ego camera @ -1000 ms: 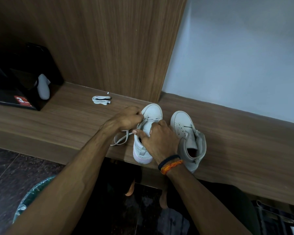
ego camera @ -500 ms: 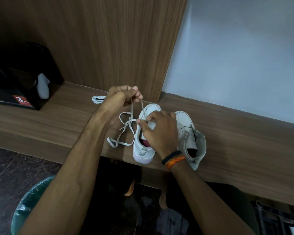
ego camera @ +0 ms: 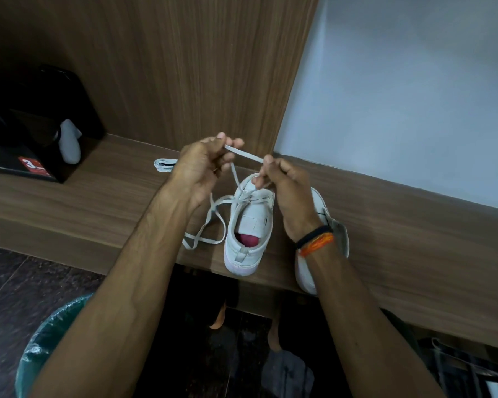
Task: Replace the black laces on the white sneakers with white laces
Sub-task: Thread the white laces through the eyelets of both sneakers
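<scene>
On the wooden counter (ego camera: 414,234), both hands pinch the white lace (ego camera: 243,154) above the near sneaker (ego camera: 249,225); the left hand (ego camera: 202,168) and right hand (ego camera: 285,185) fingers should even both ends before threading.

We see a long wooden desk (ego camera: 414,225) against a wood-grain panel (ego camera: 170,67) at left and a pale wall (ego camera: 414,96) at right; dark speckled floor (ego camera: 26,282) lies below in dim light.
</scene>
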